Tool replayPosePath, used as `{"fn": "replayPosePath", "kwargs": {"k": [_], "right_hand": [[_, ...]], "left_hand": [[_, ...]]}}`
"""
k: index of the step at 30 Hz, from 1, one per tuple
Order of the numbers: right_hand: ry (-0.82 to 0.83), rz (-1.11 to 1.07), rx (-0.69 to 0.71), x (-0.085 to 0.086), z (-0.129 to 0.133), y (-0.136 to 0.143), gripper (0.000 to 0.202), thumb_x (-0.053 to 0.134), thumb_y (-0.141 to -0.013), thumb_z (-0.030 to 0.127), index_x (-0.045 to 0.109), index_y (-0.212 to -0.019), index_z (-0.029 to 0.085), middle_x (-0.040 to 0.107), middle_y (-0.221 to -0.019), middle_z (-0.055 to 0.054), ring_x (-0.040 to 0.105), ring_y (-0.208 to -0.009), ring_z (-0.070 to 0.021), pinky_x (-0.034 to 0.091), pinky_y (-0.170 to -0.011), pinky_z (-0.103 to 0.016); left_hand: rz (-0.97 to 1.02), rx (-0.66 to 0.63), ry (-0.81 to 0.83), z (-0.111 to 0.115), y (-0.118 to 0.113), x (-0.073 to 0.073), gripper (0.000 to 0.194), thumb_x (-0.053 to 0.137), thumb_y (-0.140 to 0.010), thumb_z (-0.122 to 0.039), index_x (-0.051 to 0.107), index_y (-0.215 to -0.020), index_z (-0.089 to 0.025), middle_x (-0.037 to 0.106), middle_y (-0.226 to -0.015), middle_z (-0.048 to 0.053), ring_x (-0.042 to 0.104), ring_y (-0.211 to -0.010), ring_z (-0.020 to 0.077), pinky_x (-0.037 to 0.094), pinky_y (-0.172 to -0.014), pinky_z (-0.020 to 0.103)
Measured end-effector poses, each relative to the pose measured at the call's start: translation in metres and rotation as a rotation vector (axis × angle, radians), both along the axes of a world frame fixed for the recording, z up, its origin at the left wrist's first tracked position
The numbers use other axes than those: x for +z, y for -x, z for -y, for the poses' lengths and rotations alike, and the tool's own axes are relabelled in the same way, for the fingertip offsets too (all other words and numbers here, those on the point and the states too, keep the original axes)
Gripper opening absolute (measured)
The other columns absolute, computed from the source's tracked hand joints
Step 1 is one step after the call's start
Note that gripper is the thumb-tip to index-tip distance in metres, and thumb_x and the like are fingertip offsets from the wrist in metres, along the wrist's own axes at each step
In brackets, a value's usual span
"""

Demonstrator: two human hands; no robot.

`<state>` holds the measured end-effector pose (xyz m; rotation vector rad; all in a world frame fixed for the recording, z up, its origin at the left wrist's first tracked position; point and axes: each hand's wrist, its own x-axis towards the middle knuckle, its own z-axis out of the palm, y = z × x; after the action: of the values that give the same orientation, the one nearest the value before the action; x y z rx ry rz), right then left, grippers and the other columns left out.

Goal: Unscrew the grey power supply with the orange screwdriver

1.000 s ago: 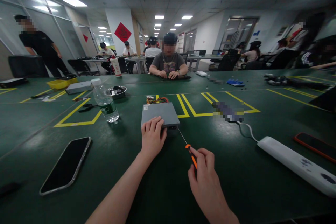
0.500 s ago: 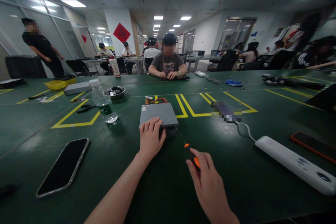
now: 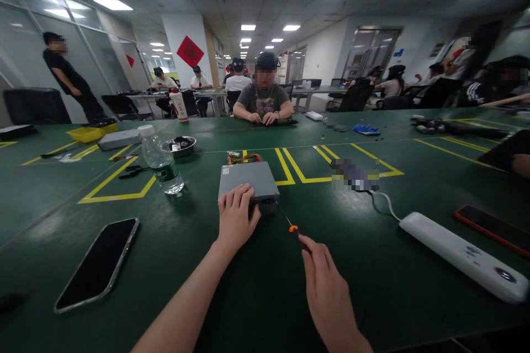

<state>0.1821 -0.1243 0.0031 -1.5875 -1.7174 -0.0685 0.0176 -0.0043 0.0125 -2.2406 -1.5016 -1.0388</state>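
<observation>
A grey metal computer power supply (image 3: 252,176) lies on the green table, a bundle of coloured wires (image 3: 246,158) coming out behind it. My left hand (image 3: 238,212) grips its front left part, fingers over the top and thumb down by the front face. In my right hand (image 3: 327,276) is a screwdriver (image 3: 294,230) with an orange and black handle. Its thin shaft slants up to the front face near the right corner, beside the power socket. The tip is too small to tell whether it sits in a screw.
A water bottle (image 3: 161,162) and a metal bowl (image 3: 182,146) stand left of the power supply. A phone (image 3: 97,265) lies near left. On the right are a white power strip (image 3: 459,253) and a red-edged phone (image 3: 492,229). A person (image 3: 265,94) sits opposite.
My right hand has turned around the screwdriver handle, and less of the orange shows now. The shaft still points at the same corner. My left hand stays on the power supply.
</observation>
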Motion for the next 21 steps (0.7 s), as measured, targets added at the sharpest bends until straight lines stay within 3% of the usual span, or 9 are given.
{"fn": "replayPosePath", "kwargs": {"k": [5, 10, 16, 21], "right_hand": [[-0.080, 0.021, 0.012, -0.001, 0.003, 0.011, 0.038, 0.025, -0.095, 0.040, 0.046, -0.113, 0.014, 0.048, -0.101, -0.014, 0.065, -0.073, -0.0178, 0.055, -0.053, -0.025], [-0.184, 0.082, -0.003, 0.006, 0.004, 0.013, 0.032, 0.027, -0.096, 0.035, 0.048, -0.109, 0.016, 0.053, -0.095, -0.011, 0.065, -0.075, -0.0172, 0.055, -0.054, -0.023], [-0.086, 0.097, -0.073, 0.007, -0.001, -0.007, 0.036, 0.022, -0.097, 0.036, 0.050, -0.108, 0.017, 0.063, -0.081, -0.006, 0.065, -0.062, -0.0173, 0.053, -0.049, -0.027], [-0.069, 0.105, -0.019, 0.003, 0.000, -0.003, 0.039, 0.025, -0.095, 0.040, 0.045, -0.116, 0.014, 0.057, -0.097, -0.013, 0.065, -0.077, -0.0194, 0.054, -0.057, -0.028]], "left_hand": [[-0.007, 0.005, -0.006, -0.001, 0.000, -0.001, 0.031, 0.049, -0.081, -0.027, 0.051, -0.112, -0.021, 0.054, -0.124, 0.006, 0.043, -0.117, 0.0238, 0.028, -0.097, 0.041], [-0.008, 0.000, -0.008, -0.001, 0.001, -0.002, 0.032, 0.050, -0.081, -0.027, 0.051, -0.112, -0.021, 0.054, -0.124, 0.006, 0.043, -0.117, 0.0237, 0.027, -0.098, 0.042], [-0.011, -0.004, 0.002, -0.002, 0.002, -0.002, 0.033, 0.049, -0.082, -0.028, 0.050, -0.114, -0.021, 0.053, -0.125, 0.006, 0.043, -0.118, 0.0235, 0.028, -0.097, 0.041], [-0.002, -0.002, -0.008, -0.002, 0.001, -0.002, 0.033, 0.051, -0.081, -0.027, 0.051, -0.113, -0.021, 0.054, -0.124, 0.006, 0.043, -0.117, 0.0237, 0.028, -0.098, 0.041]]}}
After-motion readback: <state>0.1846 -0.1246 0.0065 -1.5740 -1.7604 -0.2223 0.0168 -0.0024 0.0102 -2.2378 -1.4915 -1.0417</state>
